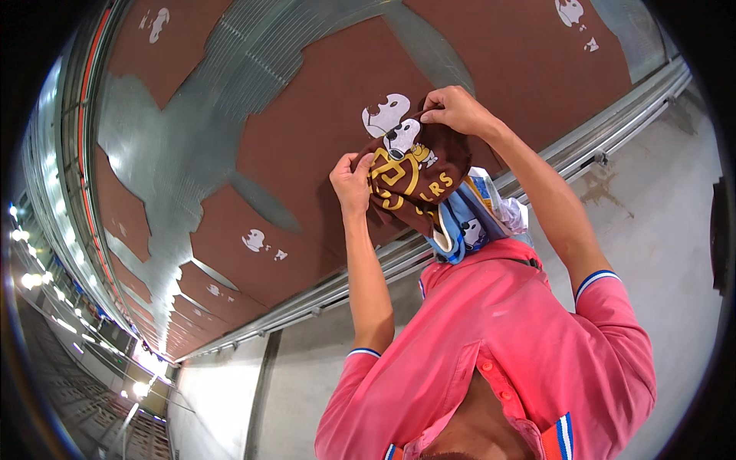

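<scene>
Cloth (424, 170) spreads between left fingers (345, 163) and right fingers (437, 100).

Pale grey floor (652, 230), bright lights (32, 280) far left

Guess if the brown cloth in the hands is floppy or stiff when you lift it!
The cloth is probably floppy, because it bunches and creases below the left hand and right hand. It may be light too: each hand seems only to pinch an edge.
</scene>
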Available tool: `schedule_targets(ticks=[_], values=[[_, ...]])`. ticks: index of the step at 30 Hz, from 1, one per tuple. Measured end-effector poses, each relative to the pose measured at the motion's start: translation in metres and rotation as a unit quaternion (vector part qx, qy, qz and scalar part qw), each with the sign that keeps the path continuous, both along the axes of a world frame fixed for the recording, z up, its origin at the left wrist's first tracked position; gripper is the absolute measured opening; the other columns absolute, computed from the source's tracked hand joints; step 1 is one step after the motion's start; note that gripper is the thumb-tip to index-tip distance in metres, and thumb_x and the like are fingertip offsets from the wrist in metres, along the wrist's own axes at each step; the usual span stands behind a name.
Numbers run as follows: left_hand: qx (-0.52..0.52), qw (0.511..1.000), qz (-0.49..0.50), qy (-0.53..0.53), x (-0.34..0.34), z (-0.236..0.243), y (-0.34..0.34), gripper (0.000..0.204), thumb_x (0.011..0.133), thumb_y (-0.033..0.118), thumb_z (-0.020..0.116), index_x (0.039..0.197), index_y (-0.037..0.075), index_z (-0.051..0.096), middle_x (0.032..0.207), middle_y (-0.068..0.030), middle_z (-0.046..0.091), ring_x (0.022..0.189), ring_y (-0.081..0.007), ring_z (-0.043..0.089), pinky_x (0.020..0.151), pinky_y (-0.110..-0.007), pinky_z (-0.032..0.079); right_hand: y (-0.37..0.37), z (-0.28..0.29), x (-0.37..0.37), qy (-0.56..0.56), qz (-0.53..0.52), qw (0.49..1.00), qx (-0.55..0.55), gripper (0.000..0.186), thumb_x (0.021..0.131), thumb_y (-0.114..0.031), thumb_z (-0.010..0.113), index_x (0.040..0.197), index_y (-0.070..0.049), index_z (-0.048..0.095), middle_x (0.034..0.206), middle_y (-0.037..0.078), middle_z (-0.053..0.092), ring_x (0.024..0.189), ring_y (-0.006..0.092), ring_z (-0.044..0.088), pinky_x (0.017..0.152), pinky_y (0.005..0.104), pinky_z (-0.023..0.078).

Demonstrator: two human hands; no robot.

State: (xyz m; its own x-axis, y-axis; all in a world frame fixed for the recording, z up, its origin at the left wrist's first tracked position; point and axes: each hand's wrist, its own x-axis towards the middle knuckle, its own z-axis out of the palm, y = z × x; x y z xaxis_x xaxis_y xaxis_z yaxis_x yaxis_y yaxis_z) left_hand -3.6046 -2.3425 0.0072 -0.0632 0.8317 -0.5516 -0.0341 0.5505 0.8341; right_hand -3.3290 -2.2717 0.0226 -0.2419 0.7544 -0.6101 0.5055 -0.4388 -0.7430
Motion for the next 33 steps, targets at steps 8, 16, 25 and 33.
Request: schedule_targets(ticks=[8,16,25,33], values=[[-0.016,1.0,-0.016,-0.009,0.002,0.002,0.01,0.015,0.091,0.013,0.07,0.087,-0.001,0.066,0.078,0.0016,0.063,0.069,-0.0044,0.053,0.064,-0.02,0.044,-0.001,0.002,0.007,-0.009,-0.005,1.0,0.019,0.024,0.079,-0.019,0.071,0.092,0.001,0.07,0.087,0.018,0.07,0.081,0.0278,0.067,0.072,0.037,0.051],[-0.002,0.987,-0.092,0.129,-0.003,0.024,0.033,0.039,0.09,0.026,0.068,0.063,-0.001,0.06,0.056,0.0019,0.052,0.055,-0.0035,0.043,0.047,-0.028,0.037,-0.001,-0.01,-0.008,-0.046,-0.019,0.996,0.078,0.031,0.077,-0.027,0.075,0.089,0.001,0.071,0.077,0.015,0.07,0.071,0.0198,0.066,0.066,0.0345,0.051],[0.109,0.911,0.222,0.331,-0.007,0.038,-0.03,0.04,0.084,0.039,0.071,0.093,0.0,0.066,0.085,-0.0176,0.071,0.084,-0.0299,0.07,0.072,-0.036,0.054,0.002,-0.02,-0.006,0.069,0.003,0.998,0.0,0.021,0.087,-0.026,0.072,0.084,-0.006,0.068,0.071,-0.003,0.062,0.059,0.0056,0.057,0.049,0.0206,0.044],[0.136,0.801,0.467,0.349,0.046,0.065,-0.305,0.02,0.088,0.013,0.069,0.101,-0.002,0.065,0.089,-0.0095,0.069,0.086,-0.0138,0.067,0.077,-0.028,0.052,0.008,-0.042,-0.002,0.15,0.05,0.987,-0.036,0.019,0.088,-0.025,0.069,0.088,-0.006,0.067,0.076,0.001,0.067,0.063,0.0112,0.064,0.057,0.0252,0.054]])
